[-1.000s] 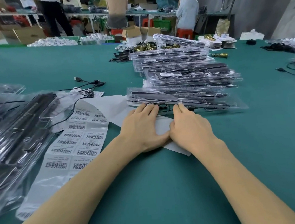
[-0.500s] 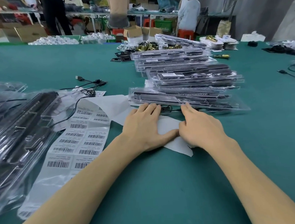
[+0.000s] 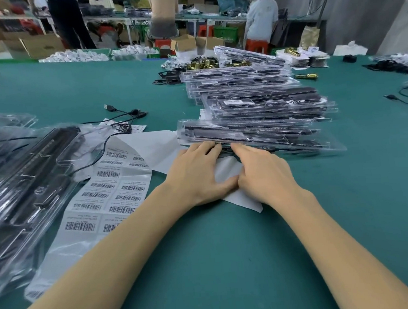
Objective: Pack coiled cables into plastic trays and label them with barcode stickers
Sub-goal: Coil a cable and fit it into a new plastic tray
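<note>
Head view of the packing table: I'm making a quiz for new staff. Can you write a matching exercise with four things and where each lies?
Things:
1. barcode sticker sheet
2. loose cable
3. tray stack
4. white paper

Places:
A. under both hands
B. straight ahead, beyond the fingertips
C. left of the left forearm
D. far side of the sticker sheet, on the green table

Pairs: 1-C, 2-D, 3-B, 4-A
</note>
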A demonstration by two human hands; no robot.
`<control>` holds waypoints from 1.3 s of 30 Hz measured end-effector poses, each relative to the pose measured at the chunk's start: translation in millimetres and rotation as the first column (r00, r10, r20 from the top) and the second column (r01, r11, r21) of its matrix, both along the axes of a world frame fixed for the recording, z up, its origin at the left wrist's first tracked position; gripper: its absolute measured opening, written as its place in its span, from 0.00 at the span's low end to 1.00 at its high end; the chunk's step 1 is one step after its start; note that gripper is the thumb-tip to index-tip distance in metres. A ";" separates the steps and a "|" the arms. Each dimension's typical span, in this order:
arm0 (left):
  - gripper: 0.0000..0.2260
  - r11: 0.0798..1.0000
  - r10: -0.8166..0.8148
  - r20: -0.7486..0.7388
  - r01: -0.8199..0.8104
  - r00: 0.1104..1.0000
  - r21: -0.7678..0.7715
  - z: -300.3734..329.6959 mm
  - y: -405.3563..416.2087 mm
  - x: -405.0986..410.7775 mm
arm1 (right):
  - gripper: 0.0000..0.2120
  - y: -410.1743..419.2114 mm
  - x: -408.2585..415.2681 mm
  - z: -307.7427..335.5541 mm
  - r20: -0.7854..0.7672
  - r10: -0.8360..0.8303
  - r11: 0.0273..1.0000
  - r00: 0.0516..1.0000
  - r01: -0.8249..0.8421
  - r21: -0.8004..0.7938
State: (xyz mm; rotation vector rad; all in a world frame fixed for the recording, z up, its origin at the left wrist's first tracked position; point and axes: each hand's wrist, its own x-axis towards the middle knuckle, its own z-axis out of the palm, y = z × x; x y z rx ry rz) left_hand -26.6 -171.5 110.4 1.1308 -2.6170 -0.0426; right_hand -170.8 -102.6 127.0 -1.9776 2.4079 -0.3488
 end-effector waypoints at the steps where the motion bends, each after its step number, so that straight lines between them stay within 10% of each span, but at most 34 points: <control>1: 0.41 1.000 0.000 -0.012 0.000 1.000 0.012 0.7 -0.5 0.5 | 0.31 -1.4 -0.8 -0.7 0.043 -0.003 1.000 0.999 0.003 -0.011; 10: 0.28 0.998 -0.024 -0.034 0.026 0.999 0.049 6.0 -1.1 1.9 | 0.34 -12.8 1.9 1.0 0.480 -0.044 0.999 0.876 0.049 0.003; 25: 0.28 0.995 -0.092 0.094 0.087 0.991 0.049 9.5 -0.8 5.4 | 0.25 -13.0 24.2 8.1 0.072 -0.026 0.996 0.997 0.020 0.085; 39: 0.35 0.977 -0.075 -0.157 0.104 0.985 0.185 13.2 -0.5 16.4 | 0.06 -22.3 45.6 26.7 0.190 0.084 0.907 0.978 0.004 -0.421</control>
